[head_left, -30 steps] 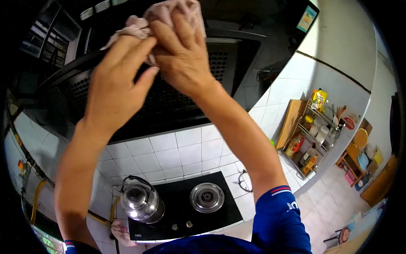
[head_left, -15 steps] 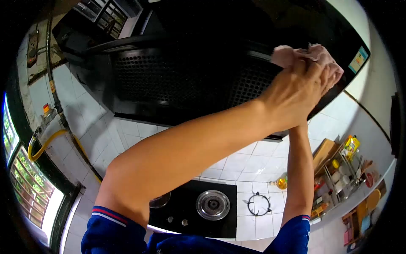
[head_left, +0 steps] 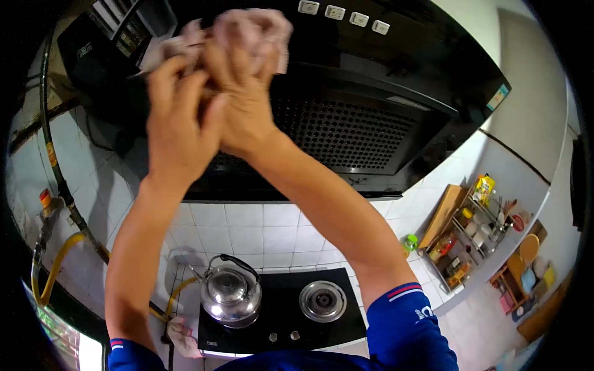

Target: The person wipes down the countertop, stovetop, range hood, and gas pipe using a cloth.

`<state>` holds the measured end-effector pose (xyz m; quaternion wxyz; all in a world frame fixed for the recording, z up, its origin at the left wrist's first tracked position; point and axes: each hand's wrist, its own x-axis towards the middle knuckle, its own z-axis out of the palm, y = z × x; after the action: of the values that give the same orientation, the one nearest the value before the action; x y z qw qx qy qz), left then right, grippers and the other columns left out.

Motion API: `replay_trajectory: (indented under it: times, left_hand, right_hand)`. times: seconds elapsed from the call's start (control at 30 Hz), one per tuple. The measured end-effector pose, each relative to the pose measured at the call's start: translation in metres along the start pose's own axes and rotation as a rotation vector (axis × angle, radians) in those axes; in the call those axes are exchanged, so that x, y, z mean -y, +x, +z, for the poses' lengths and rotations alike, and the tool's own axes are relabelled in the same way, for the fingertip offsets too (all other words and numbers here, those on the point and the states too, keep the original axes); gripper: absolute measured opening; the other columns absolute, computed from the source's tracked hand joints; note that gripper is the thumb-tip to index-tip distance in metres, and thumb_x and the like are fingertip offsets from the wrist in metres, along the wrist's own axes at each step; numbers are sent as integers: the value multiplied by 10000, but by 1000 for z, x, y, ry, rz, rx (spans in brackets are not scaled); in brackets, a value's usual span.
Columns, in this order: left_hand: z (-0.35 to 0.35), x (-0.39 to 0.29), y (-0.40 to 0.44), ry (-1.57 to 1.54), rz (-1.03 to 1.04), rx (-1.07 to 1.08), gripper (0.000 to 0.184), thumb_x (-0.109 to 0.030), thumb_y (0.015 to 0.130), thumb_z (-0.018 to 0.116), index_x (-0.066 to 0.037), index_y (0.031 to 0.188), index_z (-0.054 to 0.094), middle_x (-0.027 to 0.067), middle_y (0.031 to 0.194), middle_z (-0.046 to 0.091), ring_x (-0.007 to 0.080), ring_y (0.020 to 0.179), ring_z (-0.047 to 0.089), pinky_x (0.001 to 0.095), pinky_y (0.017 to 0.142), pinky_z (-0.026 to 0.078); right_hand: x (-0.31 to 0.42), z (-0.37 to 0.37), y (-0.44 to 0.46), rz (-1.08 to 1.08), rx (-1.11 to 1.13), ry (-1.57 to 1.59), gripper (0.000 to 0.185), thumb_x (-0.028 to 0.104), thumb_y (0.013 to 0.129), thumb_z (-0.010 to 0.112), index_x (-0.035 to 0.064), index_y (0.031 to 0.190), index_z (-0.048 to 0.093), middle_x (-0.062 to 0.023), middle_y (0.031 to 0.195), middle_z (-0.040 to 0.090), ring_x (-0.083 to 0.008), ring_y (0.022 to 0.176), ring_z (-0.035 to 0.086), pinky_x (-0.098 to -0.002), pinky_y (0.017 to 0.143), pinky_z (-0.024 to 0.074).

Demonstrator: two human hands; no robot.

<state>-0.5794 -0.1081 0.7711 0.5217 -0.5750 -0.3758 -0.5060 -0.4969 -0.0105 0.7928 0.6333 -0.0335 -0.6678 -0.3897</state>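
A crumpled pink cloth (head_left: 253, 31) is pressed against the glossy black front of the range hood (head_left: 433, 68), at the upper left. My right hand (head_left: 241, 105) has its fingers bent over the cloth and holds it to the surface. Just left of it, my left hand (head_left: 182, 117) grips the cloth's other part, its fingertips on the fabric and its thumb beside my right hand. Both hands are slightly blurred. Below them runs the hood's perforated dark grille (head_left: 352, 136).
A steel kettle (head_left: 232, 294) stands on the left of the black gas stove (head_left: 278, 315), beside a bare burner (head_left: 322, 301). To the right is a rack (head_left: 461, 241) of bottles and jars. A yellow hose (head_left: 55, 272) hangs at left, and another cloth (head_left: 182, 337) lies by the stove.
Both hands and the pink cloth have moved from the hood's right end to its left part. My arms no longer cross, and the kettle is back in view.
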Motion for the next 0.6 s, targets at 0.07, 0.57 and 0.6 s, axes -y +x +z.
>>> replay_trajectory:
  times: [0.07, 0.57, 0.6]
  left_hand:
    - [-9, 10, -8, 38, -59, -45, 359, -168, 943, 652, 26, 1238, 583, 202, 1347, 470, 354, 1250, 478, 406, 1025, 430]
    - [149, -226, 75, -377, 226, 216, 572, -263, 794, 793, 38, 1227, 570, 229, 1340, 445, 429, 1243, 489, 447, 995, 512]
    - [162, -241, 85, -379, 283, 172, 594, -266, 783, 802, 53, 1224, 564, 229, 1335, 448, 426, 1225, 499, 445, 987, 518]
  right_hand:
    - [8, 7, 12, -25, 4, 273, 594, 381, 918, 531, 92, 1434, 487, -196, 1584, 325, -377, 1540, 144, -665, 1197, 71]
    - [-263, -186, -105, -7, -23, -181, 533, 384, 924, 602, 180, 1416, 581, -118, 1644, 280, -418, 1544, 112, -611, 1225, 111]
    - [-277, -200, -109, 56, -50, -207, 545, 368, 932, 605, 146, 1427, 563, -134, 1627, 313, -404, 1543, 139, -580, 1235, 115]
